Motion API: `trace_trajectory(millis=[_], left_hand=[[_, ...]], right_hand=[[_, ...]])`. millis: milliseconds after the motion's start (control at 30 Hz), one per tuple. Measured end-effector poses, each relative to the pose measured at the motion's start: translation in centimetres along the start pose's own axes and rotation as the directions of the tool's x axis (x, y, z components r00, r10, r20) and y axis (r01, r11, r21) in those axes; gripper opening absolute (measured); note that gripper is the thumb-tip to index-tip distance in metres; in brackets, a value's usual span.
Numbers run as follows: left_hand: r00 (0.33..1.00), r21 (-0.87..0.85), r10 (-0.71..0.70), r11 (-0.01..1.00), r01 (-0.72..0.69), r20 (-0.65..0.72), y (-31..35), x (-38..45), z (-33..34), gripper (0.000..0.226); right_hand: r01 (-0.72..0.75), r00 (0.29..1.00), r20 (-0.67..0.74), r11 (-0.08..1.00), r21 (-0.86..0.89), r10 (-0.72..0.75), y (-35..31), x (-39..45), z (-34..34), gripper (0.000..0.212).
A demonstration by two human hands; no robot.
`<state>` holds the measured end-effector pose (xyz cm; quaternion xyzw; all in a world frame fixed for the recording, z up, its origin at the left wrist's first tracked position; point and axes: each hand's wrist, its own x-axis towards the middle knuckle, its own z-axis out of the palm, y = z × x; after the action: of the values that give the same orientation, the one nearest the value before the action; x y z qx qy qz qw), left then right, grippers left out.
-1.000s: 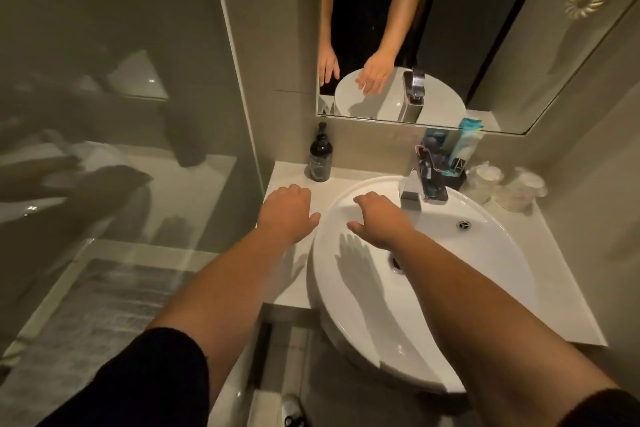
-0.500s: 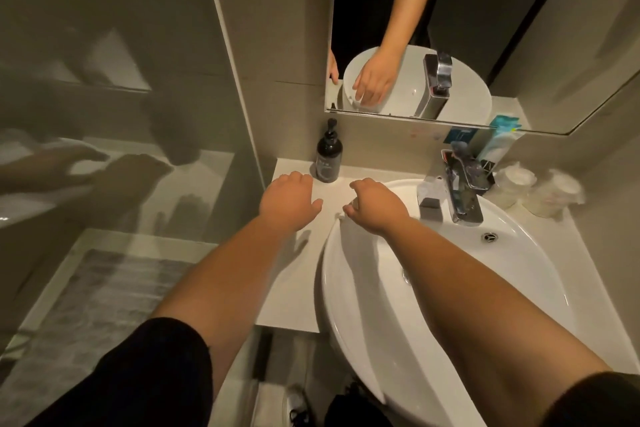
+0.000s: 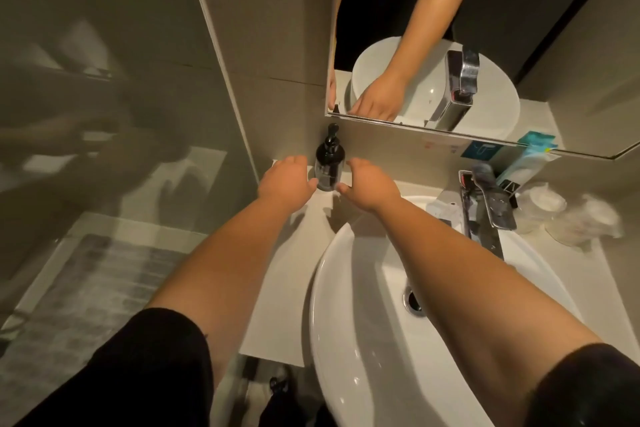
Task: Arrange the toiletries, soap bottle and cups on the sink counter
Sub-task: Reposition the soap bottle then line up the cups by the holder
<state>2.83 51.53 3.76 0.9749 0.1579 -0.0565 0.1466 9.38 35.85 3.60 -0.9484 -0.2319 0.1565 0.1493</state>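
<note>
A black pump soap bottle [image 3: 329, 163] stands upright at the back left corner of the white counter [image 3: 284, 288], against the wall. My left hand [image 3: 285, 184] is just left of it and my right hand [image 3: 370, 184] just right, fingers spread and thumbs at the bottle's base. Whether they press on it I cannot tell. Two plastic-wrapped cups [image 3: 545, 208] [image 3: 585, 222] sit at the back right. A teal and white toiletry box [image 3: 526, 163] leans on the wall behind the faucet [image 3: 485, 215].
The white basin [image 3: 322, 288] fills most of the counter and overhangs its front edge. A mirror [image 3: 571, 45] hangs above. A glass shower partition [image 3: 121, 114] closes off the left side. A grey mat [image 3: 86, 288] lies on the floor.
Both hands have moved forward from the basin's rim to either side of the soap bottle. The camera has tipped down and closer to the counter.
</note>
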Motion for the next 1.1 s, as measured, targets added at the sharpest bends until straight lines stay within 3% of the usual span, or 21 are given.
trace_trajectory(millis=[300,467,733,867,1100], left_hand=[[0.993,-0.019,0.088,0.996,-0.087,0.078,-1.1,5.6,1.2,0.044],[0.986,-0.111,0.159,0.982,-0.153,0.052,-0.9,6.5,1.5,0.047],[0.986,-0.197,0.165,0.968,-0.158,0.019,-0.6,6.3,1.8,0.044],[0.982,-0.232,0.189,0.956,-0.18,0.015,-0.6,6.3,1.7,0.051],[0.983,-0.237,0.182,0.956,-0.175,0.007,0.9,6.1,2.1,0.045]], right_hand=[[-0.097,0.988,-0.099,0.978,0.182,0.116,-0.9,4.4,1.3,0.06],[-0.061,0.988,-0.126,0.971,0.231,0.092,-0.3,4.9,1.3,0.057],[-0.004,0.994,-0.102,0.974,0.227,0.027,0.1,4.6,0.0,0.051],[-0.014,0.994,-0.107,0.977,0.211,0.037,0.2,4.6,0.2,0.056],[-0.031,0.99,-0.128,0.977,0.212,0.059,1.1,3.8,-0.2,0.056]])
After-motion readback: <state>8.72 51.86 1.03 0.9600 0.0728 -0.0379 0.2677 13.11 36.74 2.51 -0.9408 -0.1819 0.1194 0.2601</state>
